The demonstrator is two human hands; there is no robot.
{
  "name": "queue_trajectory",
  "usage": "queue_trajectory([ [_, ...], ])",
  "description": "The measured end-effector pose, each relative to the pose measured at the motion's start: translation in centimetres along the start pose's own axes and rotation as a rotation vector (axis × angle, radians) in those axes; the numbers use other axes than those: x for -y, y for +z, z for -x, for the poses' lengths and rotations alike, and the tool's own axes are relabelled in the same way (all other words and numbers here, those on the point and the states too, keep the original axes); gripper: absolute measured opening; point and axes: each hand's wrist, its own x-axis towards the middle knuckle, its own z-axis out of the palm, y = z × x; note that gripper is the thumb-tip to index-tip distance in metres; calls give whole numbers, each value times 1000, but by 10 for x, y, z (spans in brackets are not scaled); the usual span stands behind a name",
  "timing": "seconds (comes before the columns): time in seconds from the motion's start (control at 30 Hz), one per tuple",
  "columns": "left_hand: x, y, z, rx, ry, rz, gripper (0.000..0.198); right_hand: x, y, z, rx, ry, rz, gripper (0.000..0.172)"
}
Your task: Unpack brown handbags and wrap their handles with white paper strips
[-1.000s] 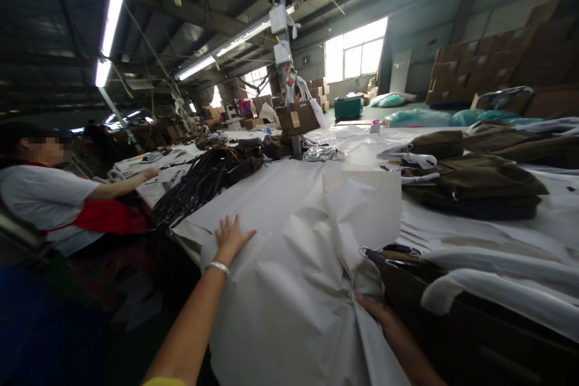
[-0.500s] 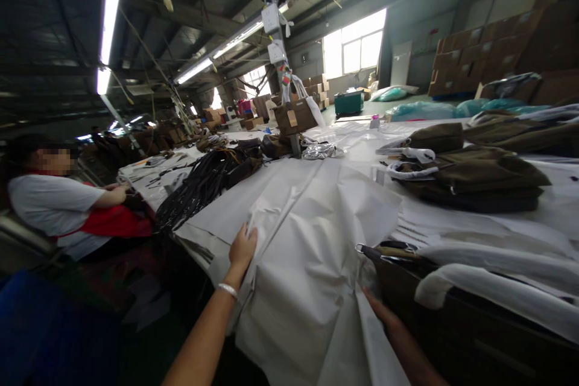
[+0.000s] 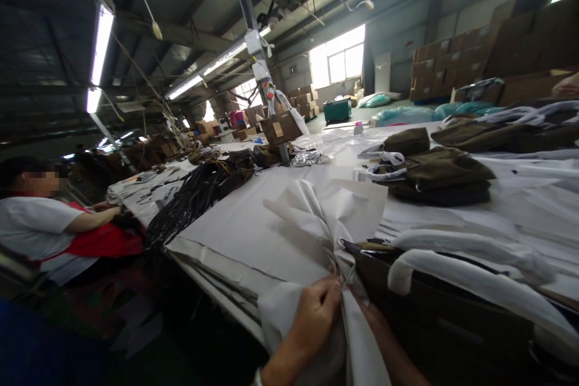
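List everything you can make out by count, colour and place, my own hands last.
Gathered sheet: one, off-white, bunched front centre.
Large bag: one, dark olive, near right; white-wrapped handles.
Folded bags: several, olive-brown, stacked at right.
Covered table: one, whitish top, centre.
Straps: many, black, piled left of centre.
Post: one, grey, mid-background.
Smaller bag: one, brown, by the post.
Socket boxes: two, white, on the post.
Bin: one, green, beyond the table.
Cartons: many, brown, at the back.
Plastic sacks: several, teal, before the cartons.
Windows: several, bright white, back.
Ceiling lights: several, white, overhead.
Co-worker: one, white top and red apron, left.
Left hand: one, bare, closed on the gathered sheet.
Right hand: one, bare, partly hidden by the sheet.
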Motion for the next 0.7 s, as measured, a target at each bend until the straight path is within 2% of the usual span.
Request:
queue_trajectory([
  [0.1,17,-49,-22,-157,-51,-166,50,5,2,5,105,49,-115,56],
  [0.17,35,-66,-45,-205,-84,-300,45,5,5,4,135,89,-164,57],
  [0.23,52,-63,-69,-136,-96,-415,42,5,9,4,131,93,-179,58],
  [0.37,76,-26,-105,67,-88,-568,75,8,14,6,-20,72,-157,62],
  [0.47,84,-10,-117,145,-74,-623,80,11,17,6,-109,44,-127,61],
  [0.6,87,-15,-121,171,-57,-640,73,13,17,4,-104,25,-101,64],
  [0.7,88,-26,-123,147,-44,-626,53,12,15,3,-113,18,-62,63],
])
